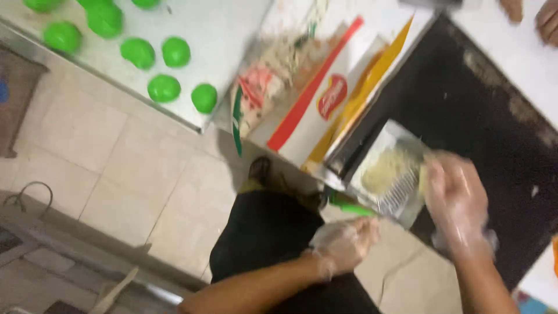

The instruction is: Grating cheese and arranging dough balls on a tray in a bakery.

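A: Nearest the camera, what are the 2 gloved hands doing?

B: The left hand is closed around the green handle of a flat metal grater; the right hand presses a pale block onto it.

A: Progress?

B: Pale shreds already coat the grater, suggesting grating is underway. Beyond, 1 printed bag, then green dough balls on a steel table.

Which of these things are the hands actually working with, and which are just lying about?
In use:
left hand, gloved, on the green handle
metal grater with pale shreds
right hand, gloved, pressing at the grater

Lying about:
green dough balls on a tray
printed bags
wooden stick on the floor
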